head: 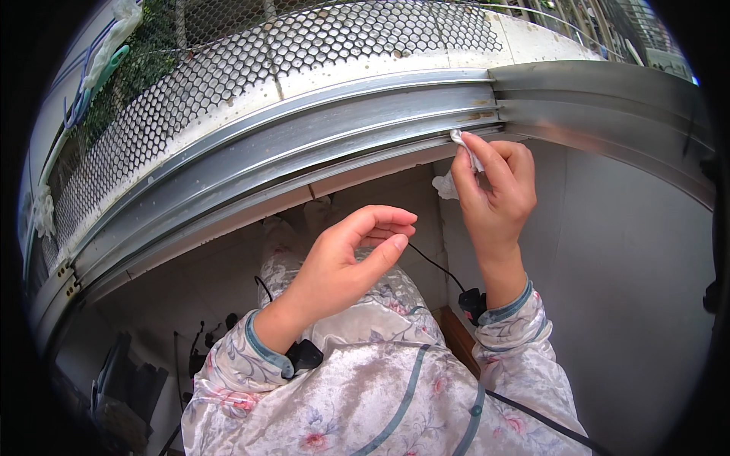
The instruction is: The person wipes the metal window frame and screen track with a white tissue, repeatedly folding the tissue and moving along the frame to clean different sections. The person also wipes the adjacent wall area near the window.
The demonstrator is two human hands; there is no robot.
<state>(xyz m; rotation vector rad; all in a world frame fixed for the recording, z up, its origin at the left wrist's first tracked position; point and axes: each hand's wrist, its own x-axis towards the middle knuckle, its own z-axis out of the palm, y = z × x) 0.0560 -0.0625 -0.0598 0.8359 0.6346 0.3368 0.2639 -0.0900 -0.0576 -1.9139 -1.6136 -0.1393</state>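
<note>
My right hand [499, 188] pinches a crumpled white tissue or wipe [448, 187] between thumb and fingers. A twisted tip of it points up at the inner edge of a metal sliding-window track [342, 128], near the track's right end; whether it touches the metal I cannot tell. Brownish stains mark the grooves just above that spot. My left hand [353, 256] hovers over my lap, fingers curled and thumb apart from them, holding nothing. Both wrists have black devices with cables at the floral sleeves.
Black hexagonal mesh [228, 74] lies on a pale ledge beyond the track. A broad metal frame [599, 94] and a grey wall [621, 256] are on the right. Hangers [97, 80] hang at upper left. Dark items [128, 387] stand at lower left. A black cable [547, 422] crosses my clothing.
</note>
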